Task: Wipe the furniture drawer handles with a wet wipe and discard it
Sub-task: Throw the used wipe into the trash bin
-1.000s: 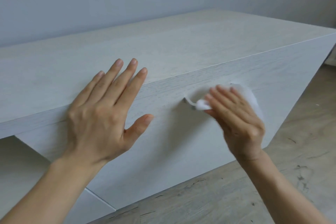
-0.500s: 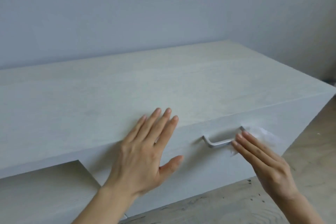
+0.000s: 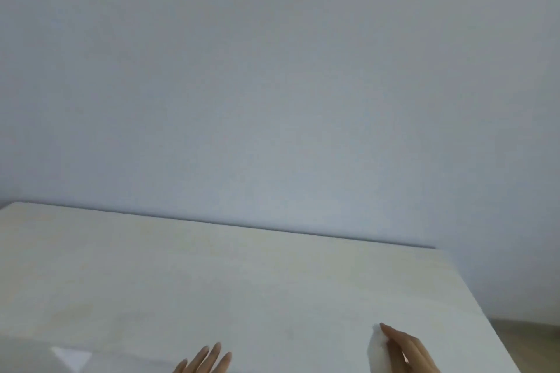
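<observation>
The camera faces mostly the wall, and only the pale wood top of the furniture (image 3: pixel 230 288) shows; the drawer front and its handle are out of view. At the bottom edge the fingertips of my left hand (image 3: pixel 206 360) stick up, spread and holding nothing. My right hand (image 3: pixel 406 351) is at the bottom right, raised above the top, with its fingers closed on a white crumpled wet wipe (image 3: pixel 377 351).
A plain grey-blue wall (image 3: pixel 272 85) fills the upper part of the view. A strip of wooden floor (image 3: pixel 533 342) shows at the right of the furniture. A blurred white shape (image 3: pixel 71 356) lies at the bottom left.
The view has tilted sharply up, off the drawer front and handle. My right hand has come off the handle with the wipe and risen. My left hand has sunk to the frame's bottom edge.
</observation>
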